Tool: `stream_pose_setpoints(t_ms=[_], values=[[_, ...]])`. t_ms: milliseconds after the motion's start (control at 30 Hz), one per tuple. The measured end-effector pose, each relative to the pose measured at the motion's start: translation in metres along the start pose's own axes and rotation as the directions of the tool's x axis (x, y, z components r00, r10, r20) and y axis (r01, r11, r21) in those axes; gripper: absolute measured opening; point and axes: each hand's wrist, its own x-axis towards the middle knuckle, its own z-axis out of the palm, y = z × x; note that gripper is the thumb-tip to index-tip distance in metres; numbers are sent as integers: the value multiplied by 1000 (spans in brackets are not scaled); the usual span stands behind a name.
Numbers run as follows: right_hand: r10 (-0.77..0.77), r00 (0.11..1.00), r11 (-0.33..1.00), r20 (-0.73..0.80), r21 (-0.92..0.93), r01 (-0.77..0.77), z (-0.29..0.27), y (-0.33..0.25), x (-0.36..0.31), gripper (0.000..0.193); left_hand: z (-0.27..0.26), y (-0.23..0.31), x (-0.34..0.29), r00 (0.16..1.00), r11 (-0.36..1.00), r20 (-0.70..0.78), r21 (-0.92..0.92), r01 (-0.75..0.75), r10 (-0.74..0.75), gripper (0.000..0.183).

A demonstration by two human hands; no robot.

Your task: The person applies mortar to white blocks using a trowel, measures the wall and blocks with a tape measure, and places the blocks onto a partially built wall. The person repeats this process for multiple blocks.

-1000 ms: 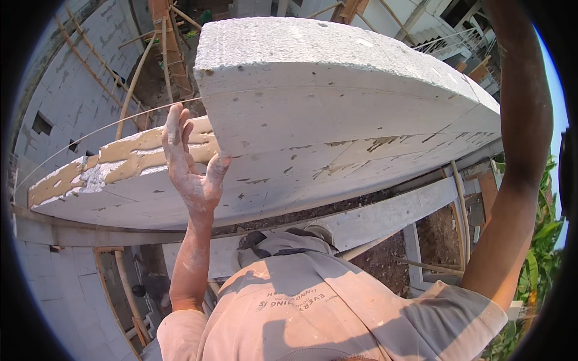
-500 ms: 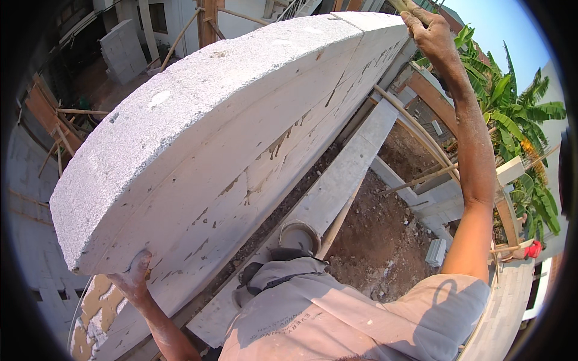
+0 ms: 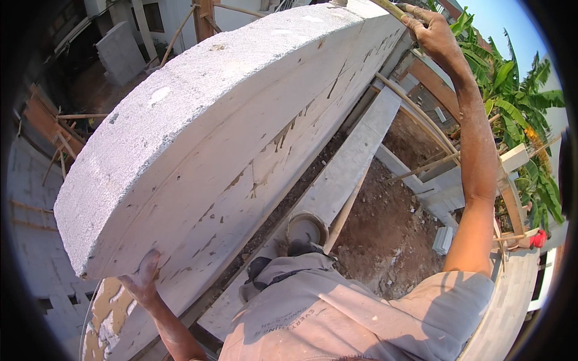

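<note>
A large pale grey aerated concrete block (image 3: 198, 126) lies on top of the block wall (image 3: 289, 162), its rough upper face toward me. At its near end, my left hand (image 3: 143, 278) presses a thumb to the side face; the other fingers are hidden, seemingly under the lower edge. My right hand (image 3: 430, 33) is raised at the far end, closed around a yellowish wooden handle (image 3: 388, 8). The far part of that tool runs out of the picture. Beige mortar (image 3: 108, 307) covers the wall below the block's near end.
A concrete-coloured plank (image 3: 343, 168) runs along the wall, with a round bucket (image 3: 307, 228) of grey stuff standing on it. Bare soil (image 3: 385, 234) lies below. Wooden poles (image 3: 421, 129), banana plants (image 3: 512, 102) and a stack of blocks (image 3: 122, 53) are around.
The wooden handle in my right hand now reaches further into view over the block's far end. The whole scene has shifted slightly; my left hand keeps its place on the block.
</note>
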Motion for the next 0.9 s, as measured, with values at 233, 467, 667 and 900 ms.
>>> stream_pose_setpoints(t_ms=[233, 467, 667, 900], values=[[40, 997, 954, 73, 294, -60, 18, -30, 11, 37, 18, 20, -3, 990, 996, -112, -11, -90, 88, 94], [-134, 991, 910, 31, 400, 110, 51, -63, 34, 49, 17, 57, -10, 996, 965, -80, -256, -60, 41, 84], [-442, 896, 801, -33, 435, 411, 72, -92, 37, 38, 24, 81, -10, 996, 980, -61, -181, -79, 69, 87], [-582, 719, 760, 380, 569, 314, 85, -99, 52, 35, 35, 84, -21, 903, 961, -371, -83, -263, 215, 67]])
